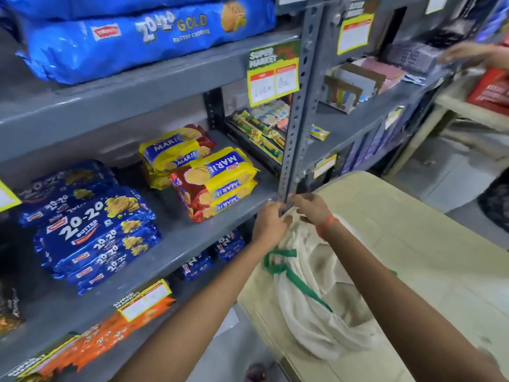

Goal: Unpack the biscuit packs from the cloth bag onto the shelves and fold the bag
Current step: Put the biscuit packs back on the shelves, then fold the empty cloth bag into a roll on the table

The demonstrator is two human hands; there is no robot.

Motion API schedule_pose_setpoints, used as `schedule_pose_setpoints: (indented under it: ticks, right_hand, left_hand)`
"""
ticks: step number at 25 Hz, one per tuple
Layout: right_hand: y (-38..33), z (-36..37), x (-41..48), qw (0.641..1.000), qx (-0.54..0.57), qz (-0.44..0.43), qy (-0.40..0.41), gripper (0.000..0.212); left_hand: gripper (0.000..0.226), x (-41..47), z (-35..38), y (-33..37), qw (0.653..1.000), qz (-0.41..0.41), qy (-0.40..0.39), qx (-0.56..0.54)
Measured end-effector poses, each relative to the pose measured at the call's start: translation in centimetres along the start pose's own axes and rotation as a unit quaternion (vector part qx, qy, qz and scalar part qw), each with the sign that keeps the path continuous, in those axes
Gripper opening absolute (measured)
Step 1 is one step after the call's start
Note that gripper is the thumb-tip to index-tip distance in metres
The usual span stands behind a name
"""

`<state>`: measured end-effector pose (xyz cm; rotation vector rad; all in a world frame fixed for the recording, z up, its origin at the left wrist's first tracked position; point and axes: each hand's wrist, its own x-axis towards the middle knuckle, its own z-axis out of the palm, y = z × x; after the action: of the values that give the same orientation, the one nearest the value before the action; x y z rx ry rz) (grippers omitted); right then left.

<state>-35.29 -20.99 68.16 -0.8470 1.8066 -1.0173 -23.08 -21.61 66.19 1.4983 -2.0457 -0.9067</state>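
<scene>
Cloth bag point(311, 293): lies limp and crumpled on the beige table point(413, 230), lower centre-right of the frame, its far end drawn up toward the shelving. No pack bulges through the cloth, so I judge it emptied, though its inside is not visible. The green handles point(278, 267) trail loose on its left side.

Hands: my left hand point(271, 221) and right hand point(311, 208) meet at the bag's far edge, centre of the frame. Both have their fingers curled down, pinching the cloth between them. Neither holds anything else. I judge this grip serves to pull the edge straight and square before the first fold. A red thread point(326, 226) sits on my right wrist.

Biscuit packs: the Marie packs point(214, 180) are stacked in two piles at centre-left on the middle shelf point(179, 238). The 20-20 packs point(93, 230) are stacked further left on the same shelf. Both stacks sit back from the shelf lip, which keeps them from sliding off.

Surroundings: large blue bags point(148, 37) fill the shelf at upper left. A price label point(274, 75) hangs beside the grey upright point(294, 119), just above my hands. Orange packs point(96, 334) line the lowest shelf at lower left. Another person's hand point(468, 52) shows at upper right, well apart from my work.

Assessment: unpacking looks complete; folding is the step in hand, not yet begun.
</scene>
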Motion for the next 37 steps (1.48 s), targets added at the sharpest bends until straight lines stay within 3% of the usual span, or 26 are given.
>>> schedule_pose_setpoints:
  ticks: [3, 6, 10, 14, 16, 19, 21, 24, 28, 31, 34, 35, 37]
  right_hand:
    - [6.2, -5.0, -0.9, 0.962, -0.266, 0.008, 0.060, 0.033]
    - [13.2, -8.9, -3.3, 0.902, -0.404, 0.094, 0.117, 0.060]
    - [18.5, -10.8, -5.2, 0.911, -0.366, 0.134, 0.131, 0.049]
    - [19.2, -11.6, -5.9, 0.918, -0.347, 0.077, 0.177, 0.032]
    - [18.8, -11.9, -6.6, 0.916, -0.340, 0.050, 0.207, 0.037]
    - [18.5, -11.5, -8.8, 0.898, -0.370, -0.048, 0.236, 0.043]
    - [19.0, -10.1, -11.2, 0.892, -0.386, -0.103, 0.210, 0.040]
    - [20.3, -8.0, -14.6, 0.904, -0.408, -0.037, 0.122, 0.060]
    - [23.0, -7.5, -17.0, 0.926, -0.354, 0.103, 0.084, 0.042]
    - [24.8, -7.9, -17.4, 0.919, -0.310, 0.172, 0.174, 0.040]
    - [25.3, -9.0, -17.4, 0.901, -0.310, 0.228, 0.200, 0.020]
    - [25.4, -9.6, -17.4, 0.901, -0.313, 0.228, 0.196, 0.021]
    - [25.4, -11.0, -17.7, 0.898, -0.302, 0.222, 0.229, 0.032]
  left_hand:
    - [0.056, -0.4, 3.6, -1.0, 0.973, -0.111, -0.140, 0.144]
    - [0.076, -1.8, 5.6, -2.6, 0.957, -0.194, -0.142, 0.160]
    - [0.089, -3.2, 7.5, -3.4, 0.947, -0.288, -0.108, 0.094]
    - [0.045, -5.1, 8.8, -5.3, 0.929, -0.338, -0.140, -0.050]
    - [0.040, -5.1, 8.4, -5.6, 0.923, -0.349, -0.159, -0.044]
    - [0.042, -4.4, 7.1, -4.1, 0.911, -0.306, -0.264, 0.083]
    - [0.051, -3.7, 6.9, -3.1, 0.923, -0.245, -0.243, 0.173]
    - [0.048, -2.2, 8.0, -1.5, 0.970, -0.134, -0.129, 0.159]
    - [0.027, 2.0, 10.1, -1.0, 0.994, -0.020, -0.050, 0.094]
    - [0.047, 6.7, 11.6, -1.6, 0.988, -0.029, -0.127, 0.081]
    - [0.084, 9.4, 12.8, -1.7, 0.965, -0.069, -0.251, 0.018]
    - [0.087, 9.2, 12.9, -1.3, 0.959, -0.069, -0.276, 0.017]
    - [0.069, 8.3, 12.9, -0.6, 0.941, -0.041, -0.329, 0.074]
